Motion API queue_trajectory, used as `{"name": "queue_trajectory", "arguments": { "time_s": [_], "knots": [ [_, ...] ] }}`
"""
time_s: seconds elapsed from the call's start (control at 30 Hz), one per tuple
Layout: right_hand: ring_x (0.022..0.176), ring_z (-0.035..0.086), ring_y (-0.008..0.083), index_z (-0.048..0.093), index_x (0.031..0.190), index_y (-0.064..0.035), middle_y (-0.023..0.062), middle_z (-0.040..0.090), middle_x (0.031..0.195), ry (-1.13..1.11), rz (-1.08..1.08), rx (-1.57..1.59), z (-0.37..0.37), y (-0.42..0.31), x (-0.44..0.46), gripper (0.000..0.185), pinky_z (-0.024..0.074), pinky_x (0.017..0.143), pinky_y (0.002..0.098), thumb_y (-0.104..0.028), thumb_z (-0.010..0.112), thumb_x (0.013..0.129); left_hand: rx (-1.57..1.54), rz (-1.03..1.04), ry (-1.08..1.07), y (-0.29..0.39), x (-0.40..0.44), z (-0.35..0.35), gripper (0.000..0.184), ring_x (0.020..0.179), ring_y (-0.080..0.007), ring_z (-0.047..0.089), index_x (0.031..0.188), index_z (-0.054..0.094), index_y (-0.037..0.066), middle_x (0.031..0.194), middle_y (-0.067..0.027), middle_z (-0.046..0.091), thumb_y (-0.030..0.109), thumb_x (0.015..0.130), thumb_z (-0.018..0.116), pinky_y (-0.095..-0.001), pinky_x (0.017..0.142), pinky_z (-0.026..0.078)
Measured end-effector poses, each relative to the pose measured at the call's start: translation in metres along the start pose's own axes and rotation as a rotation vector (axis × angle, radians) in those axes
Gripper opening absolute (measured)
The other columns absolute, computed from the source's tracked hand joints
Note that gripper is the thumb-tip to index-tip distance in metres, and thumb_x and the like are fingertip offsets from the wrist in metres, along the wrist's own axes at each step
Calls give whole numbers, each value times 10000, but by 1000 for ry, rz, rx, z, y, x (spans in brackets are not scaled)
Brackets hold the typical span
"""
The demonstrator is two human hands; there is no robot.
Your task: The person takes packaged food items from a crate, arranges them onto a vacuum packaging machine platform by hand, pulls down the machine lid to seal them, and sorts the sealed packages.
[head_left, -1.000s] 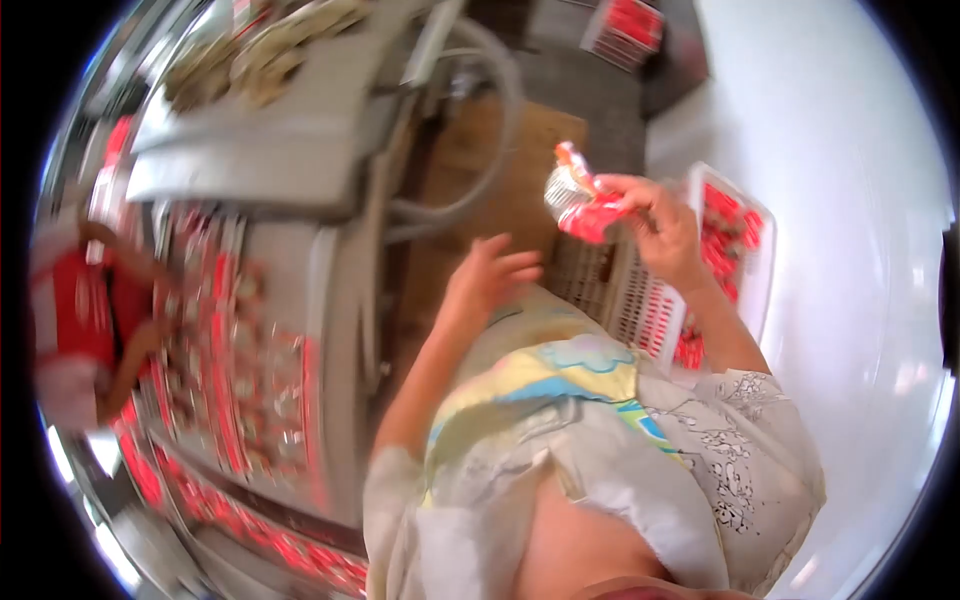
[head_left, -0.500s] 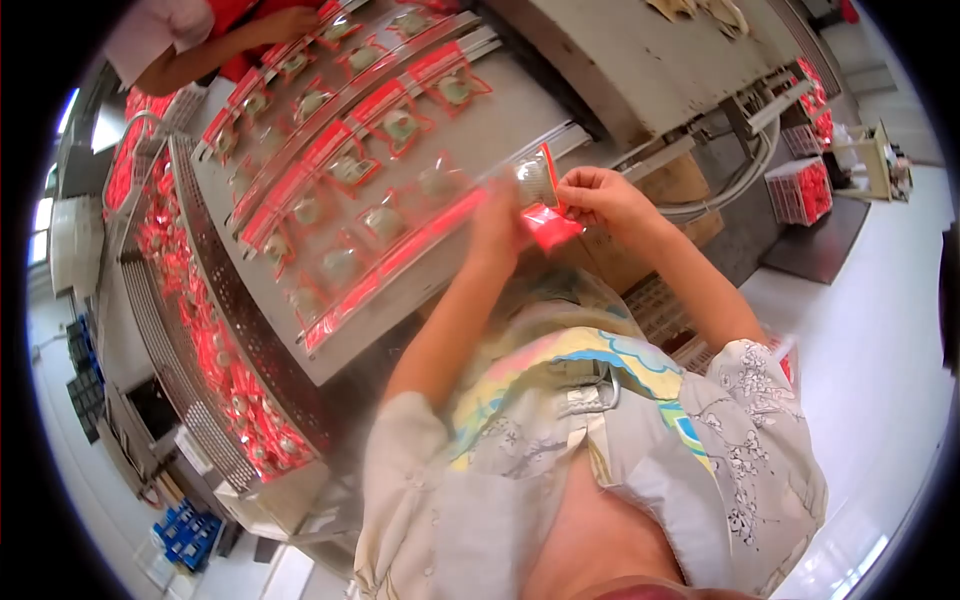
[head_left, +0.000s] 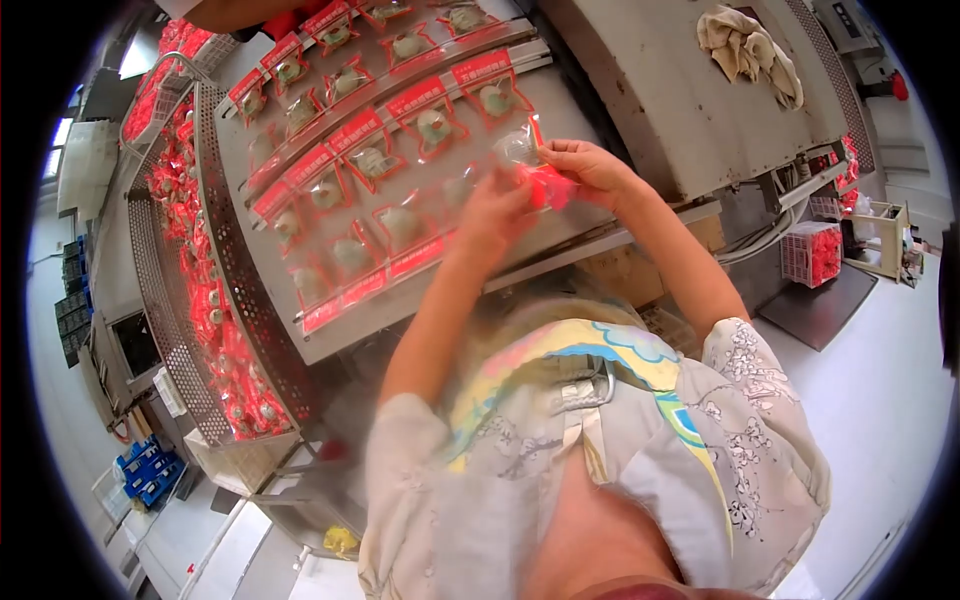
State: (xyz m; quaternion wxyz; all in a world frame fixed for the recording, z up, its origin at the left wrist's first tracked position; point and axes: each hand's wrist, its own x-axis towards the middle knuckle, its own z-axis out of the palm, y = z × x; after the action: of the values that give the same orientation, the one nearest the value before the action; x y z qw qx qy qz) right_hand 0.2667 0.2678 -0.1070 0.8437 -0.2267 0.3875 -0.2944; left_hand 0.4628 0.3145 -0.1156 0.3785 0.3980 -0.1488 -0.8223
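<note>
A small red-and-clear plastic packet (head_left: 548,187) is held up between my two hands, over the near right part of a metal table. My right hand (head_left: 598,175) pinches its right edge, thumb and fingers together. My left hand (head_left: 497,212) is closed at the red end on the left, its fingertips slightly blurred. The clear part shows a pale round content, too smeared to identify. Beyond my hands, rows of similar packets, each with a pale greenish round item inside, lie along metal strips; one packet (head_left: 433,125) is in the middle row.
A perforated metal trough (head_left: 265,335) full of red packets runs along the left. Another person's arm (head_left: 225,12) reaches in at the top left. A cloth (head_left: 750,55) lies on the metal surface at the upper right. A white crate (head_left: 797,255) of red packets stands farther right.
The view has shifted, showing more of the cloth and right side. My left hand was blurred at the packet and is now lower beside its red end. My right hand keeps its pinch.
</note>
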Motion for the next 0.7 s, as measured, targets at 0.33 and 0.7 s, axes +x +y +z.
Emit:
{"name": "queue_trajectory", "arguments": {
  "time_s": [0.33,0.7],
  "knots": [
    [752,636,105,633,939,-72,6,661,820,92,77,-204,-29,2,0,266,472,601,245,-324,672,861,189,-25,40,11,27,-1,429,759,-44,592,1226,492,102,912,46,637,135,845,687,-196,570,469],
    [817,641,285,702,829,-99,111,672,810,559,-95,-1444,-49,4,44,312,485,706,395,-373,760,692,1808,339,528,-4,62,1,624,815,-394,628,1234,461,100,830,-188,655,243,691,734,-498,680,482]
  ]
}}
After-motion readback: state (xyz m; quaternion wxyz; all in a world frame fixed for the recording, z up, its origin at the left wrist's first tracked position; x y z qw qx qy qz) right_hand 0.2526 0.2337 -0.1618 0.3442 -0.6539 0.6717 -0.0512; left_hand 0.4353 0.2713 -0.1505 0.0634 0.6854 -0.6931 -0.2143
